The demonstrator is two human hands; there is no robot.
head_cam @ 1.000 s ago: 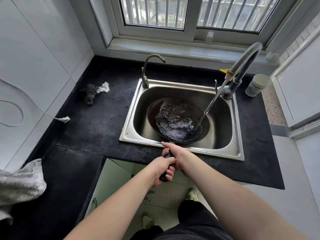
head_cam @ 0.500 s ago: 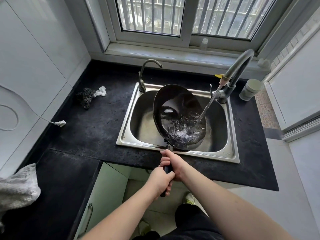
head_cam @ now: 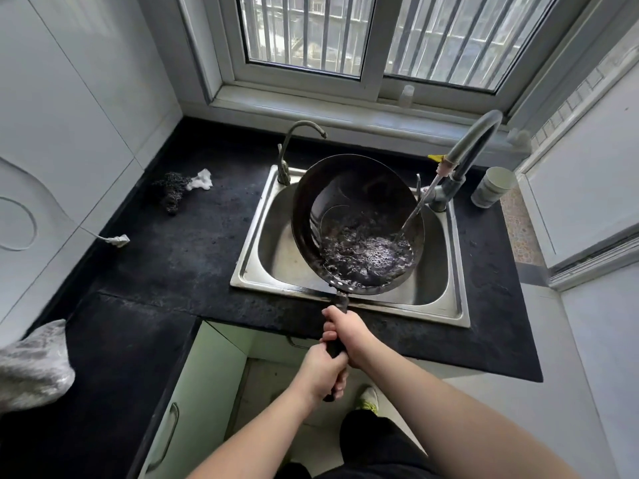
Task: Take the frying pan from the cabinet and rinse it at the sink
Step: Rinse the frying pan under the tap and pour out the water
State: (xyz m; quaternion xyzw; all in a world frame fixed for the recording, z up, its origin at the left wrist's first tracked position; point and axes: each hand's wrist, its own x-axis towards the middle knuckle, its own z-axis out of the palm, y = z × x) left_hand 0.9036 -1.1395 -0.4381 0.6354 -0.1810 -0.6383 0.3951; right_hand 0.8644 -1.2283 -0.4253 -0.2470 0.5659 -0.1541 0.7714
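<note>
Gripping the long dark handle (head_cam: 340,307) one behind the other, both hands hold the frying pan (head_cam: 358,224) over the stainless steel sink (head_cam: 276,257). Right hand (head_cam: 347,331) is forward, nearer the bowl, fingers wrapped fully around the handle. Left hand (head_cam: 323,373) is closed around the rear end of the handle, just behind and touching the right. Pan is tilted steeply, far rim raised, inner face turned toward the camera. Foaming water (head_cam: 371,255) is pooled in the low near part of the bowl. A thin stream (head_cam: 413,216) runs into it from the tall curved faucet (head_cam: 466,153) at the sink's right rear corner. A second, smaller tap (head_cam: 294,145) stands at the left rear corner. On the black countertop (head_cam: 193,257): a dark scouring pad (head_cam: 171,191) with a white scrap (head_cam: 201,180) beside it, left of the sink; a white cup (head_cam: 492,186) right of the faucet. Cabinet door (head_cam: 193,392) below the counter stands open.
</note>
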